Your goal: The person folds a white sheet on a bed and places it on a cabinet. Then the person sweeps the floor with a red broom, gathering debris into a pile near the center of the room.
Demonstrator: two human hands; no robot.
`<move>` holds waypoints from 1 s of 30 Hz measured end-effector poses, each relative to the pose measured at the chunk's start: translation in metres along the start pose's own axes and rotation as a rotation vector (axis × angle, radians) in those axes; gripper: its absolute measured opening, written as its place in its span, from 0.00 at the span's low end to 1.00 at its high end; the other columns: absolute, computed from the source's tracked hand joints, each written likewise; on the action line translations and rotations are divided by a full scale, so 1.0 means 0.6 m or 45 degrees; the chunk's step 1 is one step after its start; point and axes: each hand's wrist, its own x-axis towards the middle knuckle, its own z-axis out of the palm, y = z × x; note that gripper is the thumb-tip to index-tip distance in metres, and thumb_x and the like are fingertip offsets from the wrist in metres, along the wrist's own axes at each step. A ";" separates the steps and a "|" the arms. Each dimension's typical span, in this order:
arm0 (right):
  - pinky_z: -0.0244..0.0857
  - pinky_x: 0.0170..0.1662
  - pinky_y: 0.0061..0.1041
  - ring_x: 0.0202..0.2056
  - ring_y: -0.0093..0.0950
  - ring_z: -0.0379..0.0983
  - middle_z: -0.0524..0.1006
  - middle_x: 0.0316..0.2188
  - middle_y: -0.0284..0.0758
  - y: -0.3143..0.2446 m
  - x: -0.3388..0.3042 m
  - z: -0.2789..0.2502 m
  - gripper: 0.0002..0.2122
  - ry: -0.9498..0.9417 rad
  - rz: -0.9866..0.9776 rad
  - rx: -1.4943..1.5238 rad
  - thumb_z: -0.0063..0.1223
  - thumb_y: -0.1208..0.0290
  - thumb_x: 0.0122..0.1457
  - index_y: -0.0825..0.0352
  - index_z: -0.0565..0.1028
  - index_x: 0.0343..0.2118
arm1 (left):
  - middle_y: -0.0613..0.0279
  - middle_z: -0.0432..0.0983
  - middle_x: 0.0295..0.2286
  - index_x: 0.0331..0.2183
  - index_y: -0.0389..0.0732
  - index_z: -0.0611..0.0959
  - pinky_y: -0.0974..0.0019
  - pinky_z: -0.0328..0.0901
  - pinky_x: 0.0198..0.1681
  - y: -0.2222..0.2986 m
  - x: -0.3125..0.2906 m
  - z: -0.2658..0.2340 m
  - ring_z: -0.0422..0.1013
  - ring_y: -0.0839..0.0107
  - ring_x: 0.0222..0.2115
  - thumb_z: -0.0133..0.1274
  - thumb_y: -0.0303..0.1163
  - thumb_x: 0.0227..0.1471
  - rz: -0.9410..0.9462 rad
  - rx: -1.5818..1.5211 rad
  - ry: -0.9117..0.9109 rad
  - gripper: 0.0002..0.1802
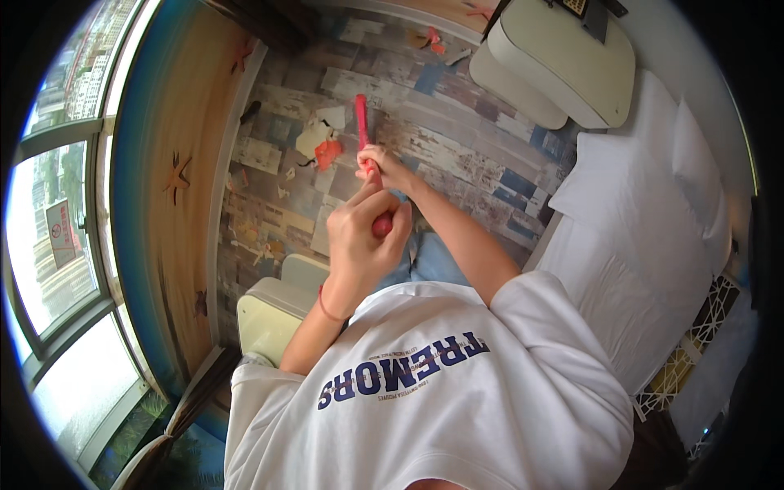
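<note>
Both my hands are closed round a long, slim pinkish-red stick-like thing [362, 120], one hand behind the other. Its exact kind I cannot make out. My left hand [357, 224], with a thin red cord at the wrist, grips the near part, and a rounded red end [381, 225] pokes out of that fist. Farther along, my right hand [385, 166] wraps round the middle. Beyond it the stick points away from me over the floor, its far end flat-looking. Part of the shaft is hidden by my fingers.
Torn cream scraps [314, 137] and a red scrap [328, 153] lie on the patchwork plank floor [433, 131]. More red scraps [433, 37] lie farther off. A bed with white sheets [629, 220] stands right, a cream cabinet [572, 57] far right, windows [61, 237] left.
</note>
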 end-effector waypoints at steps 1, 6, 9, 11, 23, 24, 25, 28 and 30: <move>0.61 0.29 0.29 0.25 0.33 0.68 0.69 0.20 0.37 -0.014 0.020 -0.013 0.09 0.017 0.009 -0.038 0.60 0.76 0.40 0.65 0.68 0.19 | 0.53 0.67 0.18 0.20 0.34 0.76 0.64 0.62 0.23 0.002 0.015 -0.017 0.65 0.57 0.16 0.56 0.23 0.42 0.087 -0.045 0.019 0.06; 0.63 0.29 0.34 0.26 0.39 0.72 0.71 0.21 0.39 0.009 0.115 -0.125 0.08 0.082 0.002 -0.233 0.60 0.73 0.40 0.65 0.70 0.19 | 0.54 0.66 0.17 0.20 0.30 0.76 0.67 0.66 0.37 -0.037 0.134 -0.057 0.66 0.66 0.17 0.52 0.20 0.44 0.178 -0.304 -0.062 0.04; 0.64 0.30 0.35 0.27 0.41 0.72 0.72 0.22 0.40 0.104 0.196 -0.211 0.08 -0.077 0.017 -0.498 0.61 0.72 0.40 0.63 0.70 0.19 | 0.59 0.67 0.18 0.19 0.29 0.71 0.54 0.58 0.60 -0.115 0.231 -0.024 0.68 0.75 0.24 0.47 0.19 0.50 0.218 -0.487 -0.075 0.09; 0.66 0.31 0.37 0.29 0.42 0.73 0.74 0.24 0.39 0.149 0.255 -0.246 0.09 -0.153 0.163 -0.653 0.63 0.72 0.40 0.63 0.70 0.19 | 0.62 0.67 0.20 0.21 0.30 0.72 0.57 0.56 0.61 -0.183 0.281 0.007 0.67 0.78 0.28 0.46 0.20 0.54 0.150 -0.677 0.015 0.11; 0.65 0.32 0.33 0.29 0.38 0.73 0.74 0.23 0.39 0.245 0.407 -0.098 0.13 -0.313 0.103 -0.317 0.67 0.63 0.44 0.62 0.72 0.20 | 0.59 0.61 0.12 0.17 0.33 0.71 0.55 0.62 0.55 -0.239 0.386 -0.090 0.70 0.64 0.23 0.50 0.21 0.49 -0.260 -0.404 0.374 0.11; 0.65 0.32 0.33 0.28 0.38 0.72 0.73 0.23 0.39 0.209 0.410 -0.070 0.13 -0.369 0.015 -0.251 0.67 0.63 0.45 0.62 0.71 0.19 | 0.57 0.61 0.13 0.17 0.33 0.72 0.53 0.61 0.55 -0.220 0.374 -0.110 0.74 0.55 0.27 0.50 0.20 0.47 -0.188 -0.255 0.397 0.10; 0.65 0.32 0.32 0.28 0.37 0.71 0.72 0.22 0.39 0.183 0.409 -0.040 0.14 -0.434 0.036 -0.161 0.67 0.64 0.45 0.63 0.70 0.19 | 0.55 0.61 0.13 0.16 0.33 0.71 0.49 0.58 0.57 -0.200 0.364 -0.126 0.73 0.41 0.40 0.51 0.19 0.44 -0.128 -0.246 0.409 0.09; 0.64 0.31 0.31 0.27 0.34 0.70 0.71 0.21 0.39 0.137 0.409 0.050 0.12 -0.653 0.062 0.003 0.63 0.68 0.47 0.65 0.70 0.19 | 0.59 0.64 0.15 0.14 0.34 0.69 0.52 0.59 0.56 -0.174 0.355 -0.162 0.72 0.60 0.30 0.50 0.15 0.43 -0.083 -0.197 0.389 0.11; 0.63 0.30 0.31 0.26 0.35 0.70 0.72 0.21 0.40 0.137 0.426 0.094 0.08 -0.949 0.258 0.358 0.59 0.71 0.46 0.65 0.70 0.20 | 0.60 0.66 0.15 0.13 0.34 0.68 0.56 0.63 0.52 -0.174 0.367 -0.177 0.74 0.64 0.27 0.50 0.15 0.43 -0.063 -0.204 0.427 0.13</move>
